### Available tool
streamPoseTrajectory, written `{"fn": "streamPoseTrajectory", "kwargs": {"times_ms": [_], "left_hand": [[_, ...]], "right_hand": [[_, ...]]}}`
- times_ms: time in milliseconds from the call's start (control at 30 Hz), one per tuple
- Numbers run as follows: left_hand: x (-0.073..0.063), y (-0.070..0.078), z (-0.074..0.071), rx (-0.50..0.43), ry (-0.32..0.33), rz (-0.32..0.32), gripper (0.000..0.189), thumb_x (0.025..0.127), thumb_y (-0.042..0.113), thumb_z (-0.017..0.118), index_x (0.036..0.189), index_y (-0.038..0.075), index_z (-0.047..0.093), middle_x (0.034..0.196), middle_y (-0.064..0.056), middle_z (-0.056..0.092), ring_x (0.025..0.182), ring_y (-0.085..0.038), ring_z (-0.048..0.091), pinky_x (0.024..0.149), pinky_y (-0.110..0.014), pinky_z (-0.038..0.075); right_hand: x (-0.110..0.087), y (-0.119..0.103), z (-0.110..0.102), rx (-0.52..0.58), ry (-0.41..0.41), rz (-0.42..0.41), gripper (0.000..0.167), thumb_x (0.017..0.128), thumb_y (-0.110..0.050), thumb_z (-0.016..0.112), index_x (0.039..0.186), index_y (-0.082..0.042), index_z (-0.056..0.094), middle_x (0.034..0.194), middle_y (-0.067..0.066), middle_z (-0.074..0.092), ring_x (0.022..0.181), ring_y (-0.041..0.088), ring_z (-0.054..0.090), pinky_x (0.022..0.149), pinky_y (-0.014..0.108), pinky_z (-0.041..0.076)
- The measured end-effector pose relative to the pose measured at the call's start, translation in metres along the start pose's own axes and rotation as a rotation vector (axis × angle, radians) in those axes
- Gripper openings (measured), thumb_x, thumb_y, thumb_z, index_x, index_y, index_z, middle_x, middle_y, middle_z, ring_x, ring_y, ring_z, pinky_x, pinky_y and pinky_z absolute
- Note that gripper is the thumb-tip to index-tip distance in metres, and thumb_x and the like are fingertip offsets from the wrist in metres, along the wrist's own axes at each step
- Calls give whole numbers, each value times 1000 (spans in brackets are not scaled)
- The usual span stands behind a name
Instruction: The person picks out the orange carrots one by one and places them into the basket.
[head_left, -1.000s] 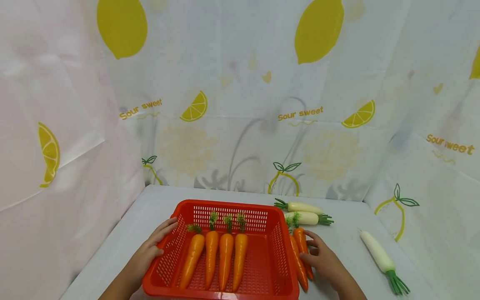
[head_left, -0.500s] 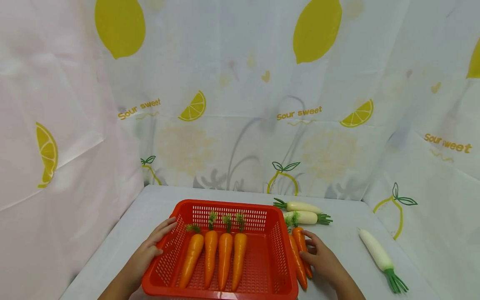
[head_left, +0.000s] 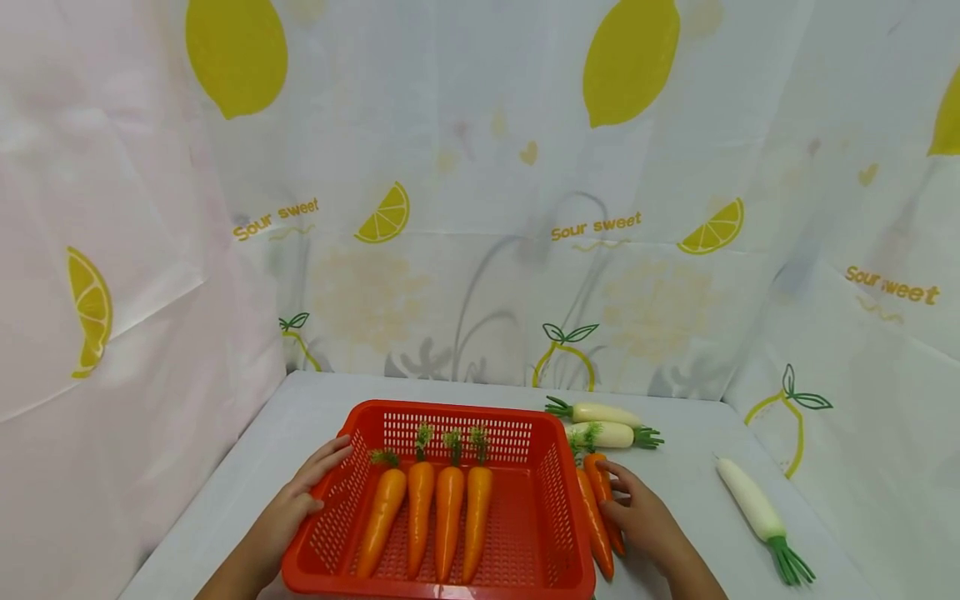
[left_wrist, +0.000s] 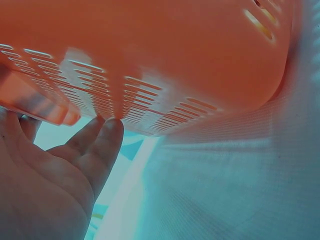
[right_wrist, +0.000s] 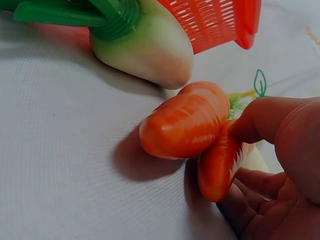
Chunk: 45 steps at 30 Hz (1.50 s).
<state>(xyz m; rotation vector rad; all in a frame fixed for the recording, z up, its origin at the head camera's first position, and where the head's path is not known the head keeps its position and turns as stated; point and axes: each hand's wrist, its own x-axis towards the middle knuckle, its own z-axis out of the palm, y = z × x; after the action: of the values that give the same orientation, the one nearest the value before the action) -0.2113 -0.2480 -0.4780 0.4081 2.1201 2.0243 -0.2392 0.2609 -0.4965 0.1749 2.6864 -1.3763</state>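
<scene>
My left hand (head_left: 281, 512) grips the left rim of a red plastic basket (head_left: 457, 409), its fingers lying along the slotted outer wall in the left wrist view. Several orange carrots (head_left: 450, 521) with leafy tops lie side by side in the basket. Outside its right wall, my right hand (head_left: 648, 517) pinches a carrot (head_left: 598, 475) between thumb and fingers. Another carrot (right_wrist: 185, 122) lies against that one, on the basket side. In the right wrist view, a white radish (right_wrist: 150, 52) with green stalks sits close by the basket, mostly hidden in the head view.
Two white radishes (head_left: 603, 435) lie behind the carrots near the basket's back right corner. A third radish (head_left: 753, 500) is farther right on the white table (head_left: 697, 450). Lemon-printed cloth (head_left: 480, 292) surrounds the table at the back and sides.
The head view has shifted slightly, so everything sits a little further left in the frame. Both hands keep the same hold on the basket and the carrot.
</scene>
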Motion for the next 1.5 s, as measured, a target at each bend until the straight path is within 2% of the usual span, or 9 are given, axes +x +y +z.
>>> {"fn": "streamPoseTrajectory", "kwargs": {"times_ms": [167, 300, 667, 867, 1133, 1500], "left_hand": [[-1, 0, 0, -12, -3, -8, 74, 92, -6, 31, 164, 11, 33, 175, 2, 7, 136, 7, 41, 95, -42, 58], [-2, 0, 0, -10, -3, -11, 74, 92, -5, 32, 164, 12, 34, 175, 2, 7, 136, 8, 40, 96, -42, 58], [-3, -1, 1, -21, -1, -10, 75, 91, -7, 30, 164, 11, 33, 175, 2, 5, 136, 11, 37, 97, -38, 57], [-3, 0, 2, -27, -2, -22, 74, 92, -5, 31, 164, 11, 33, 175, 3, 7, 136, 8, 40, 96, -41, 57], [0, 0, 3, -9, -18, -14, 74, 91, -5, 31, 164, 10, 33, 175, 1, 6, 136, 9, 40, 97, -38, 56], [-2, 2, 1, 6, -2, 0, 74, 91, -6, 31, 163, 10, 34, 175, 0, 7, 136, 10, 39, 96, -37, 57]], "right_hand": [[-1, 0, -1, 53, 2, 14, 61, 94, -6, 59, 153, -19, 53, 147, 25, 56, 127, 43, 60, 84, 48, 60], [-1, 0, -2, 142, -2, 44, 60, 96, -6, 56, 155, -18, 50, 149, 30, 53, 121, 38, 65, 79, 44, 61], [-3, 3, -6, 293, -16, 61, 58, 98, -7, 55, 155, -13, 47, 150, 34, 48, 117, 34, 67, 80, 45, 61], [-5, 2, -7, 313, -16, 66, 58, 98, -7, 56, 155, -14, 47, 149, 33, 50, 118, 34, 66, 82, 44, 60], [-10, 0, -10, 345, 11, 67, 63, 97, -7, 59, 157, -14, 43, 149, 32, 50, 120, 32, 63, 86, 42, 59], [-16, -16, -12, 417, -10, 16, 61, 100, -11, 59, 158, -18, 41, 153, 29, 46, 128, 34, 60, 92, 45, 59]]}}
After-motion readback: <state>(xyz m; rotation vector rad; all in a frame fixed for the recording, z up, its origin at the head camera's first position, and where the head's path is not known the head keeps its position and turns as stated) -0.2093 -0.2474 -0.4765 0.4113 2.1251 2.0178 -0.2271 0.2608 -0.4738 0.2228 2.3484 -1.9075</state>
